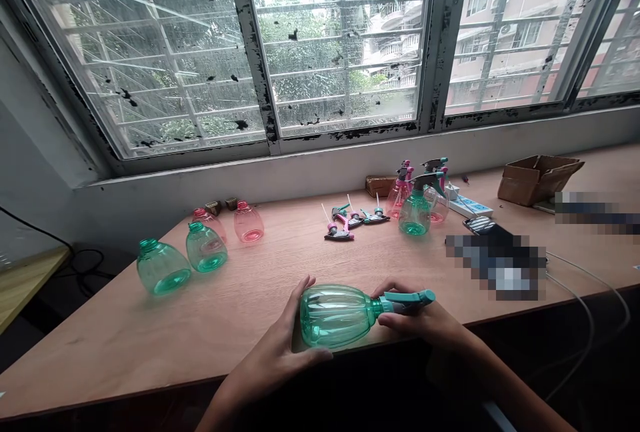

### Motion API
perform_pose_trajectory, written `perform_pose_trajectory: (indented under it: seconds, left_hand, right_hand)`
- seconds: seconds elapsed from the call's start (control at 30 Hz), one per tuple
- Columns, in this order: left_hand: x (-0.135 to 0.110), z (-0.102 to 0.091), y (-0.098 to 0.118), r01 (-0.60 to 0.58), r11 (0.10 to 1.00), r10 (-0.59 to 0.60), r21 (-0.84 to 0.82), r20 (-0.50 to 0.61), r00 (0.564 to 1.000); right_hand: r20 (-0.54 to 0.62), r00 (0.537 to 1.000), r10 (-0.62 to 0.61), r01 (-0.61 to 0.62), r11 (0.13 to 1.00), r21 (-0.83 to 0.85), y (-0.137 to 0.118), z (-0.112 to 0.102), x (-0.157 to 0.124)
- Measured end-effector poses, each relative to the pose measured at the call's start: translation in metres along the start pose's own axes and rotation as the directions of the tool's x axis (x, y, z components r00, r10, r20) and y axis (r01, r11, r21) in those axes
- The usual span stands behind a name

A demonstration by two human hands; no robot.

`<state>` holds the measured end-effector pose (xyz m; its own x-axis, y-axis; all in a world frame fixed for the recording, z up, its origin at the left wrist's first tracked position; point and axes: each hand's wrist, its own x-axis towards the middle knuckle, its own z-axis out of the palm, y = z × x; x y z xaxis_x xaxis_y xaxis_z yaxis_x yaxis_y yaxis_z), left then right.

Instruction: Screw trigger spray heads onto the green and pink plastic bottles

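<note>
A clear green spray bottle [336, 315] lies sideways between my hands at the table's front edge, its teal trigger head [407, 299] pointing right. Around the bottle's base curls my left hand [290, 339], thumb below and fingers above. My right hand [417, 315] grips the spray head at the neck, fingers partly hidden behind it. Loose trigger heads [345, 222] with thin tubes lie farther back. To their right stand several bottles with heads on, a green spray bottle [414, 213] in front. At the left are open green bottles [206, 249] and pink bottles [249, 222] without heads.
An open cardboard box [537, 179] sits at the back right, near a power strip [470, 205]. A phone [487, 229] lies beside blurred items, with white cables running off the table edge. Windows line the wall behind the wooden table [280, 265].
</note>
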<state>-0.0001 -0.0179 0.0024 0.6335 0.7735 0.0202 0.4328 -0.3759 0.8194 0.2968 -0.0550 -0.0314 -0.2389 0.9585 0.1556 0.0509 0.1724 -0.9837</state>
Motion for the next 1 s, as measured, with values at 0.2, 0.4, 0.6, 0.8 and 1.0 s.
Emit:
perform_pose_trajectory:
  seconds: [0.2,0.4,0.6,0.8,1.0]
  left_hand:
    - [0.0003,-0.0032,-0.0048,-0.021,0.998,0.023,-0.061,0.024,0.999]
    - [0.0008,-0.0042,-0.0024,0.007,0.994,-0.007,-0.105,-0.002,1.000]
    - [-0.0002,-0.0026,0.0002,-0.010,0.996,0.012,-0.086,0.017,1.000]
    - [0.0005,-0.0015,-0.0039,-0.037,0.998,0.038,-0.053,0.020,0.999]
    - [-0.0003,-0.0054,-0.0045,-0.039,0.991,0.042,-0.125,0.022,0.999]
  right_hand:
    - [0.023,0.999,0.027,-0.028,0.999,0.026,0.0016,0.0001,-0.0005]
    - [0.028,0.999,0.022,-0.022,0.999,0.032,0.0053,-0.0006,0.0006]
    - [0.002,0.999,0.045,-0.045,0.998,0.053,0.0031,-0.0006,0.0009]
    - [0.008,0.998,0.056,-0.056,0.997,0.044,0.0046,-0.0005,0.0004]
    - [0.011,1.000,0.005,-0.005,0.999,0.032,0.0051,0.0005,0.0008]
